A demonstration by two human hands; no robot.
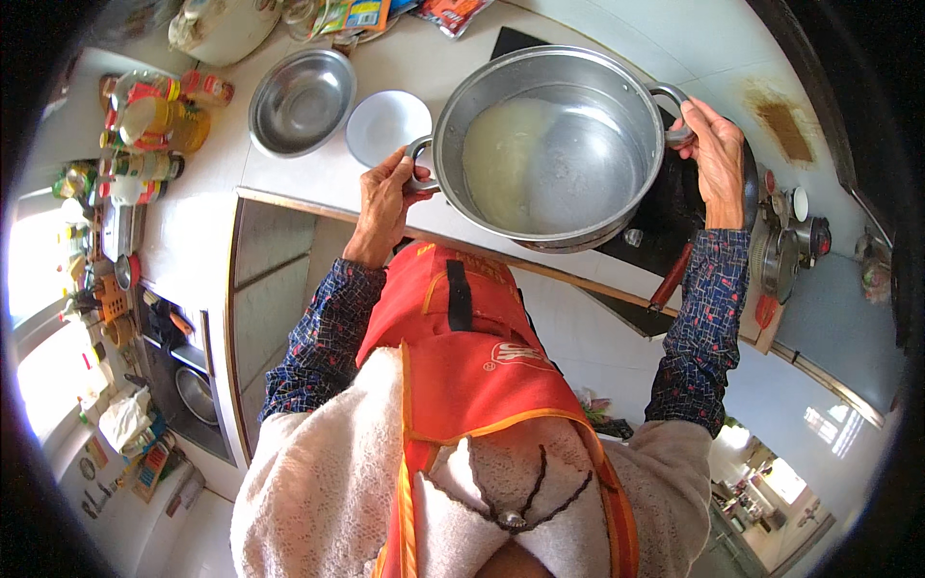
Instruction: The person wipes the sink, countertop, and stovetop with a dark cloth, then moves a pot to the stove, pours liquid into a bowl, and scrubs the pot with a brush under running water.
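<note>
A large metal pot [600, 184] is before me, tilted, with cloudy liquid [509, 155] pooled toward its left side. My left hand [384, 199] grips the loop handle on the pot's left, and my right hand [712, 148] grips the one on its right. Just left of the pot, a white bowl [386, 126] rests on the counter, close to my left hand. Beyond it lies a wide stainless steel basin [300, 105]. Under the pot's right side shows a black cooktop [654, 231]; whether the pot touches it I cannot tell.
A pan with a red-brown handle [672, 278] sits at the right, its handle reaching past the counter's front edge [332, 212]. Several bottles [155, 123] line the counter at left. Food packets [361, 16] lie at the back. A sink [195, 394] is at far left.
</note>
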